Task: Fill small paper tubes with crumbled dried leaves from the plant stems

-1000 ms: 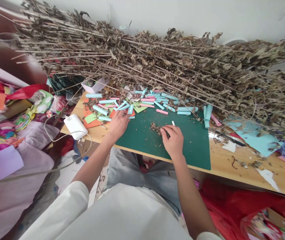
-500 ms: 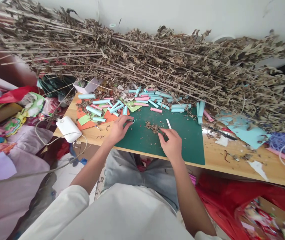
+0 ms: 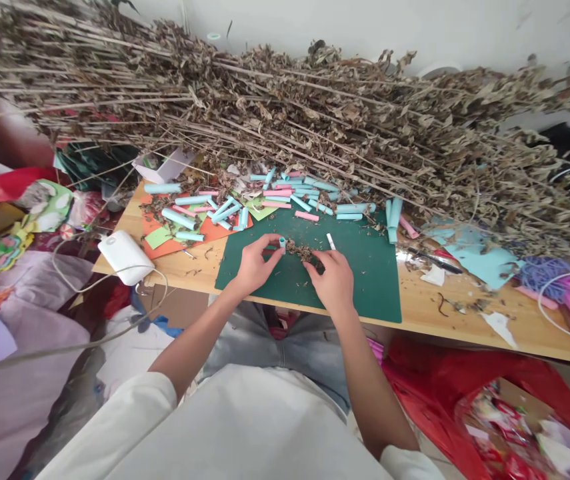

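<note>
My left hand (image 3: 259, 263) grips a short light-blue paper tube (image 3: 282, 244) between thumb and fingers, its open end tipped up beside a small heap of crumbled dried leaves (image 3: 299, 251). The heap lies on a green cutting mat (image 3: 375, 287). At its right side my right hand (image 3: 333, 277) has thumb and fingertips closed in on some of the leaves, partly hiding them. Just beyond that hand lies a thin white stick (image 3: 331, 241) on the mat.
Several blue and pink paper tubes (image 3: 225, 212) lie behind the mat, some on orange paper (image 3: 157, 248). Long dried plant stalks (image 3: 285, 113) span the back. A white power bank (image 3: 125, 257) with a cable sits left; a black pen (image 3: 437, 263) and blue paper (image 3: 485, 250) lie right.
My left hand has moved right with the paper tube, up to the leaf heap. My right hand stays at the heap, its fingertips further in on the leaves. The view has shifted slightly.
</note>
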Action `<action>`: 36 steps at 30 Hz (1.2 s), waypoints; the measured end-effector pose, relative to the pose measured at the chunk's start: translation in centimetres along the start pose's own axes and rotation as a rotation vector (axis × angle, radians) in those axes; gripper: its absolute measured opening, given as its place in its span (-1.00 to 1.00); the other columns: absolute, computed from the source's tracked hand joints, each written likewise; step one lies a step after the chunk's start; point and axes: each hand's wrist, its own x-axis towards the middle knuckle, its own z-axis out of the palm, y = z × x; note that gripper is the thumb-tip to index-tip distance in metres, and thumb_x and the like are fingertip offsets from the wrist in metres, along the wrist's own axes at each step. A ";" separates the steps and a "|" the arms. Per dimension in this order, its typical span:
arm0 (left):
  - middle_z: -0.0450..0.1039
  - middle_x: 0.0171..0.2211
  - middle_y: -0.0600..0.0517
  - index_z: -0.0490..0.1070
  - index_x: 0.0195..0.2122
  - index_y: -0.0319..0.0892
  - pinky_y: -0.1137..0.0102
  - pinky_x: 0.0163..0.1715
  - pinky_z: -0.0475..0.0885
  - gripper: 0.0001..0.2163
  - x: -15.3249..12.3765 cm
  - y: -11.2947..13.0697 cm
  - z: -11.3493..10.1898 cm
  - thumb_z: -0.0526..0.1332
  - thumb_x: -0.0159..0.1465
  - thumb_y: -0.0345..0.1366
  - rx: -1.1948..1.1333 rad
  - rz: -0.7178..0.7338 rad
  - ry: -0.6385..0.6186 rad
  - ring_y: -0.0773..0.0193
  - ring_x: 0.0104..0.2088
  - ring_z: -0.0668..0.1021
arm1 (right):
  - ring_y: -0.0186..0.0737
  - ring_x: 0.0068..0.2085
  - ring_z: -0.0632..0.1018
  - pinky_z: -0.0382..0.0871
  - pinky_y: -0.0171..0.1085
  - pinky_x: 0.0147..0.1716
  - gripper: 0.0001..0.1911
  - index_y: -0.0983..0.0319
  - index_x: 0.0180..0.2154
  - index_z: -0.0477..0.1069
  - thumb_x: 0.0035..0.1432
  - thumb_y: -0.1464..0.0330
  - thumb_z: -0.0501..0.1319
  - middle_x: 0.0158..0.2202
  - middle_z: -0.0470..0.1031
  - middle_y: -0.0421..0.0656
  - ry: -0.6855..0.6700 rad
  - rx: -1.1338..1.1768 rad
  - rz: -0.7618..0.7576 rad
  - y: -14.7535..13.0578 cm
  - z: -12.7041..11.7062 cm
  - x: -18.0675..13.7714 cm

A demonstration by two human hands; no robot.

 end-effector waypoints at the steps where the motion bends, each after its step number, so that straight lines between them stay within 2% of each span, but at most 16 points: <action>1: 0.54 -0.21 -0.03 0.42 -0.13 -0.17 0.41 -0.22 0.57 -0.84 0.0 0.0 0.1 0.20 0.31 -0.25 0.003 0.002 -0.003 0.28 -0.25 0.62 | -0.08 -0.18 0.50 0.39 -0.17 -0.17 -0.71 0.23 -0.08 0.52 0.22 0.24 0.22 -0.21 0.51 -0.03 -0.001 0.002 0.007 0.1 -0.2 -0.1; 5: 0.55 -0.21 -0.03 0.43 -0.13 -0.17 0.40 -0.19 0.56 -0.84 -0.2 0.1 0.5 0.19 0.32 -0.26 0.007 0.017 -0.008 0.28 -0.25 0.61 | -0.08 -0.23 0.51 0.39 -0.16 -0.22 -0.69 0.28 -0.05 0.49 0.21 0.28 0.22 -0.19 0.51 0.01 -0.058 -0.096 0.018 0.3 -1.1 -0.6; 9: 0.55 -0.21 -0.02 0.43 -0.14 -0.17 0.41 -0.20 0.56 -0.85 -0.4 0.0 0.7 0.20 0.32 -0.26 0.016 0.018 -0.003 0.29 -0.26 0.62 | -0.08 -0.26 0.53 0.37 -0.17 -0.25 -0.77 0.27 -0.17 0.54 0.25 0.38 0.13 -0.27 0.52 0.01 -0.138 -0.132 -0.020 -0.1 -0.8 -0.2; 13: 0.56 -0.22 -0.02 0.43 -0.12 -0.17 0.39 -0.18 0.56 -0.84 -0.3 -0.2 0.5 0.20 0.32 -0.26 0.021 0.017 0.005 0.28 -0.25 0.62 | -0.12 -0.25 0.55 0.39 -0.19 -0.18 -0.73 0.25 -0.21 0.55 0.25 0.46 0.06 -0.26 0.56 -0.03 -0.060 0.029 -0.010 -0.3 0.1 0.7; 16: 0.56 -0.23 -0.02 0.43 -0.11 -0.16 0.39 -0.17 0.56 -0.84 -0.1 -0.4 0.5 0.20 0.32 -0.26 0.028 0.015 0.005 0.28 -0.25 0.62 | -0.12 -0.27 0.54 0.40 -0.17 -0.19 -0.76 0.25 -0.16 0.54 0.24 0.37 0.13 -0.23 0.56 -0.02 -0.015 0.051 0.020 -0.3 0.2 0.7; 20: 0.56 -0.23 -0.02 0.43 -0.11 -0.16 0.39 -0.19 0.56 -0.83 0.0 -0.3 0.8 0.20 0.31 -0.26 0.039 0.027 0.011 0.27 -0.25 0.62 | -0.10 -0.29 0.52 0.38 -0.17 -0.26 -0.72 0.25 -0.13 0.53 0.21 0.24 0.20 -0.27 0.52 -0.01 -0.030 -0.059 0.041 -0.5 0.3 0.3; 26: 0.56 -0.21 0.01 0.44 -0.14 -0.17 0.43 -0.19 0.54 -0.87 0.1 0.1 1.4 0.19 0.31 -0.31 0.036 0.055 -0.008 0.33 -0.28 0.60 | -0.14 -0.32 0.52 0.35 -0.22 -0.28 -0.77 0.24 -0.27 0.54 0.21 0.45 0.10 -0.31 0.52 -0.05 -0.077 -0.032 0.006 -0.8 0.5 0.6; 32: 0.56 -0.19 -0.02 0.44 -0.12 -0.17 0.43 -0.22 0.54 -0.85 0.1 0.0 1.8 0.19 0.32 -0.29 0.079 0.092 -0.017 0.32 -0.29 0.60 | -0.20 -0.36 0.50 0.40 -0.22 -0.25 -0.80 0.23 -0.28 0.52 0.22 0.40 0.10 -0.32 0.52 -0.07 0.072 0.095 0.015 -0.3 -0.8 0.8; 36: 0.55 -0.17 -0.04 0.45 -0.12 -0.18 0.43 -0.24 0.53 -0.85 -0.1 0.1 2.2 0.20 0.30 -0.32 0.075 0.144 -0.005 0.33 -0.30 0.59 | -0.20 -0.34 0.51 0.42 -0.22 -0.22 -0.79 0.21 -0.28 0.51 0.23 0.39 0.10 -0.31 0.52 -0.08 0.060 0.139 -0.039 0.0 -1.0 1.2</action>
